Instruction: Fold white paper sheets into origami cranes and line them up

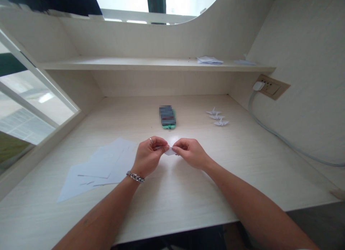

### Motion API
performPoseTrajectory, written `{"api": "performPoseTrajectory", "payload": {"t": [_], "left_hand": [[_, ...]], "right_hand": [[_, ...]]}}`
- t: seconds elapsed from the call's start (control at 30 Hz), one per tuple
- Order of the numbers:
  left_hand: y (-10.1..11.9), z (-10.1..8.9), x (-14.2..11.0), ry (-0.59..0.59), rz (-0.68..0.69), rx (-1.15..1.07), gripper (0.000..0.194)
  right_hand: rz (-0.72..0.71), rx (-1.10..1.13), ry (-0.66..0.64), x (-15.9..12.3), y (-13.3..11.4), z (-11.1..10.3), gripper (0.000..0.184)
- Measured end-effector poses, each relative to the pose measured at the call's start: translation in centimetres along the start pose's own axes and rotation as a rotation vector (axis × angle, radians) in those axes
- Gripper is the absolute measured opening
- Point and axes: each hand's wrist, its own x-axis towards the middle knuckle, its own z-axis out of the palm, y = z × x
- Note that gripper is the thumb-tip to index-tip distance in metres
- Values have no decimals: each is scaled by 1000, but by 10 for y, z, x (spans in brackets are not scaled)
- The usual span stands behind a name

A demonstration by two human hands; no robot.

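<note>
Between my two hands is a small folded piece of white paper (170, 151), pinched from both sides over the middle of the desk. My left hand (151, 154), with a ring and a chain bracelet, grips its left end between thumb and fingers. On the opposite end, my right hand (191, 152) holds it the same way. Much of the paper is hidden behind the fingers. Three folded paper cranes (216, 116) stand in a row beyond my right hand. Straight ahead lies a phone with a green edge (169, 127), its screen blurred out.
Loose white paper sheets (101, 163) overlap on the desk to the left. A shelf (134, 64) crosses the back, with folded papers (209, 60) on it. At right, a white plug and cable (280, 137) run from the wall socket (273, 87) along the desk's side.
</note>
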Motion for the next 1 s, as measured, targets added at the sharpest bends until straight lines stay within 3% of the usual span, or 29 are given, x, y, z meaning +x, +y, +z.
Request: {"api": "performPoseTrajectory", "payload": {"t": [0.2,0.47,0.73,0.87,1.0], "left_hand": [[5,-4,0,-109,-45,-57,33],[11,-4,-1,-175,106,433,19],[8,2,-4,-238,129,488,18],[11,-1,-2,-225,92,471,18],[15,-8,1,-135,37,438,18]], "right_hand": [[6,-50,13,-1,0,-5,13],[-19,-29,14,0,2,-6,13],[-49,-150,-42,-1,-1,-6,14],[-14,-163,-58,0,-1,-13,15],[35,-156,-29,3,3,-21,15]]}}
